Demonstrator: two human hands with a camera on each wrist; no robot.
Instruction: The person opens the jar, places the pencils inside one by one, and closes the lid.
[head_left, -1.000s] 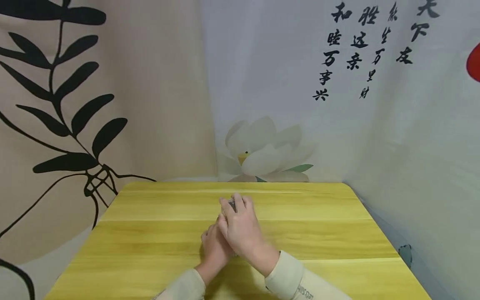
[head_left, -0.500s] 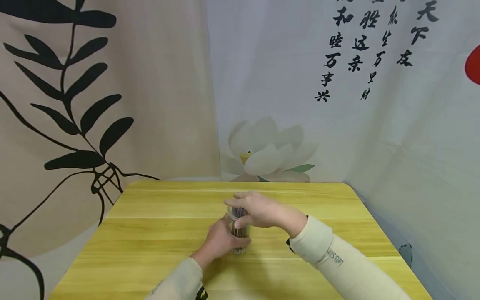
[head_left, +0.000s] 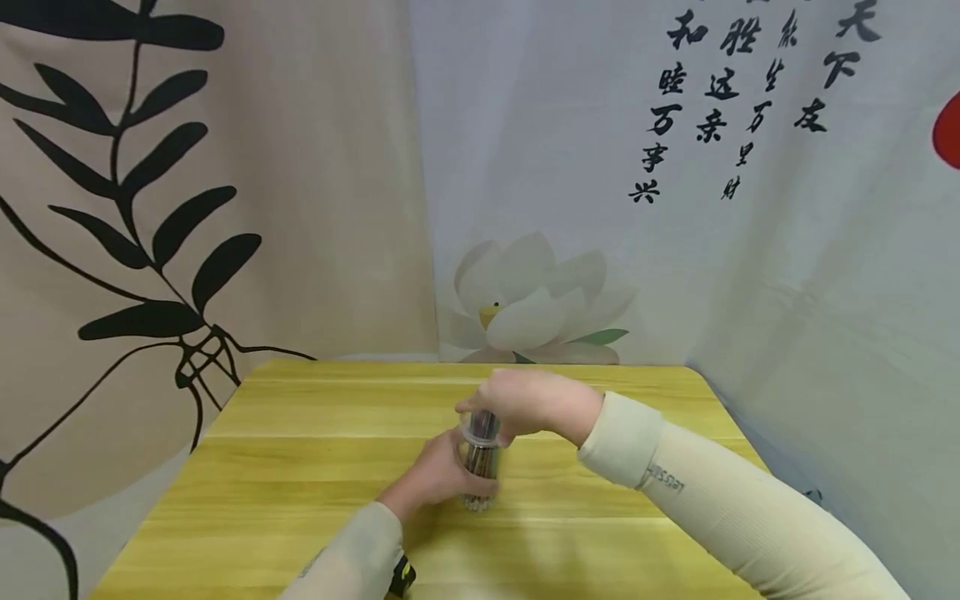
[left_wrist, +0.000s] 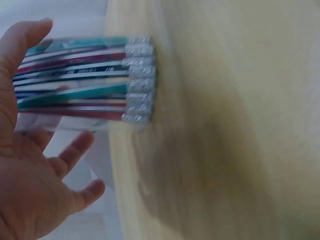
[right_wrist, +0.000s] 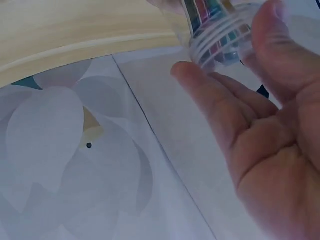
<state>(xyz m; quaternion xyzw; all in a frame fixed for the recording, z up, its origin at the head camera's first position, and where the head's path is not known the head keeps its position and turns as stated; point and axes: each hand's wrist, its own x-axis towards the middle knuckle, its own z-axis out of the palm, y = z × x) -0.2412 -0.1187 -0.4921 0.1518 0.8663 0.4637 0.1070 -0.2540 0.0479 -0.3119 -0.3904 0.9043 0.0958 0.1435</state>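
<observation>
A clear plastic jar packed with slim pencils stands nearly upright around the middle of the table. My left hand grips its side, the thumb lying across the front. Seen from the left wrist, the pencils have silvery ends, and two fingers of the left hand stick out away from the jar. Over the top is my right hand, back of the hand upward. The right wrist view shows the jar's ridged clear top between the thumb and fingers of the right hand.
The yellow wood-grain table spreads around the hands. Behind it hangs a pale cloth backdrop with a printed lotus, dark leaves and writing. A black and yellow band shows at the left cuff.
Both hands were close together over the jar a second ago, mostly hiding it. The right hand has since swung round to the right, its fingers now bent down over the jar's top.
</observation>
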